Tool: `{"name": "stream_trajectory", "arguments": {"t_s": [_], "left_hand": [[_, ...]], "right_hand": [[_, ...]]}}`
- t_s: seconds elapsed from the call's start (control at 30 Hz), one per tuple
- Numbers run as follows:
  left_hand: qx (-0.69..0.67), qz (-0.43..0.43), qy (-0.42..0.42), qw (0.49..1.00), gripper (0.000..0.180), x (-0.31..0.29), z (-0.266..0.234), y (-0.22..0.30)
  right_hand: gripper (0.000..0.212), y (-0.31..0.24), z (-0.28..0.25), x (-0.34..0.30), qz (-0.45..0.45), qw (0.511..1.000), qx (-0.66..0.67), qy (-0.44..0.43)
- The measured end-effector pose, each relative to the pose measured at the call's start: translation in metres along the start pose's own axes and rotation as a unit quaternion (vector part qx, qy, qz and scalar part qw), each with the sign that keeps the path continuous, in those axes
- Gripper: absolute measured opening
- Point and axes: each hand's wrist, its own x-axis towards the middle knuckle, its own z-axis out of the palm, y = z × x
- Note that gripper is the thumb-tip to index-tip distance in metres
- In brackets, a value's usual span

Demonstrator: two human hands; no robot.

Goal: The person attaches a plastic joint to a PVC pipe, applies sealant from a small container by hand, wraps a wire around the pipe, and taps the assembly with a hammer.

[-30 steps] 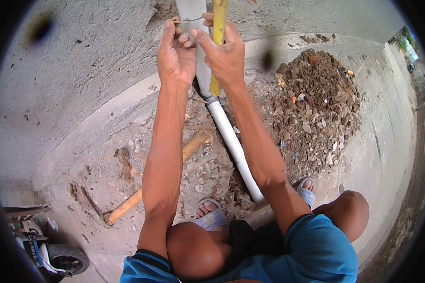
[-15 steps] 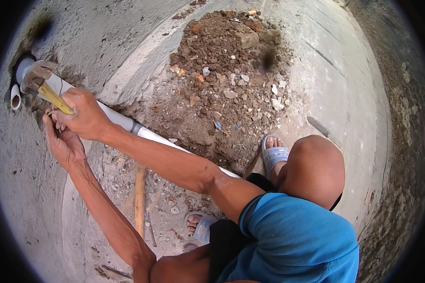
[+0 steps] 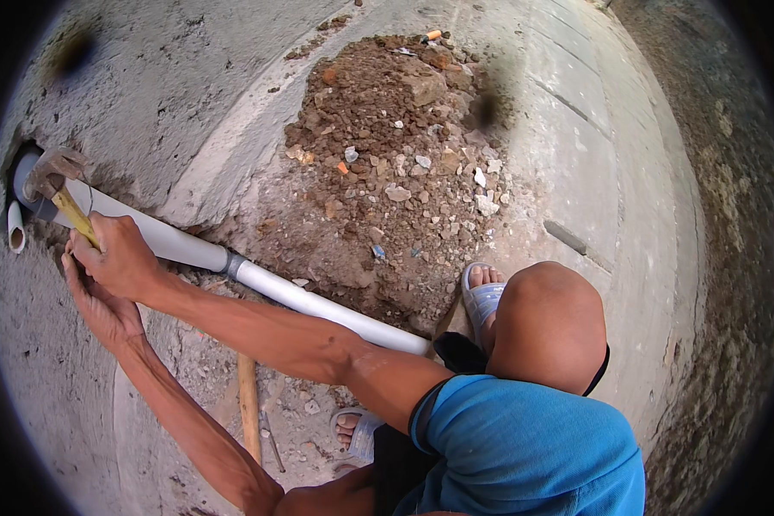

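The right hand [image 3: 119,256] has its fingers clenched round a hammer with a yellow handle and a grey metal head [image 3: 76,217], which shows over the wall end of a long white plastic pipe [image 3: 318,304]; contact cannot be told. Below the pipe in view, the left hand [image 3: 105,313] is just beside the right, its partly hidden fingers grasping I cannot tell what, if anything. Above the pipe lies a heap of brown soil and pale stones [image 3: 378,146]; below it, a round tan wooden rod [image 3: 248,404]
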Motion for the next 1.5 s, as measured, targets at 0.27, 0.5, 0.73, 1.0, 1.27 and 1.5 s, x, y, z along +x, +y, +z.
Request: {"name": "stream_trajectory", "arguments": {"t_s": [0.27, 0.5, 0.73, 1.0, 1.27, 1.5], "left_hand": [[-0.042, -0.01, -0.048, 0.998, 0.02, 0.017, -0.037, 0.017], [0.018, 0.007, -0.086, 0.996, 0.019, 0.012, -0.03, 0.023], [0.032, -0.018, -0.03, 0.999, 0.027, 0.004, -0.025, 0.024], [0.153, -0.042, 0.002, 0.987, 0.027, -0.008, -0.007, 0.041], [0.073, -0.042, 0.024, 0.996, 0.021, 0.001, -0.024, 0.049], [0.086, -0.034, 0.018, 0.996, 0.018, -0.013, -0.011, 0.046]], "right_hand": [[0.029, -0.003, -0.003, -0.004, -0.089, 0.992, -0.091, -0.011], [0.014, -0.015, -0.013, -0.004, 0.102, 0.978, 0.15, -0.108], [0.022, -0.004, -0.002, -0.007, -0.024, 0.997, -0.044, -0.066], [0.03, -0.01, 0.003, -0.006, -0.009, 0.999, -0.04, -0.029], [0.031, -0.029, 0.002, -0.01, 0.047, 0.997, 0.038, -0.046], [0.024, -0.017, -0.021, -0.012, 0.229, 0.955, 0.128, -0.14]]}}
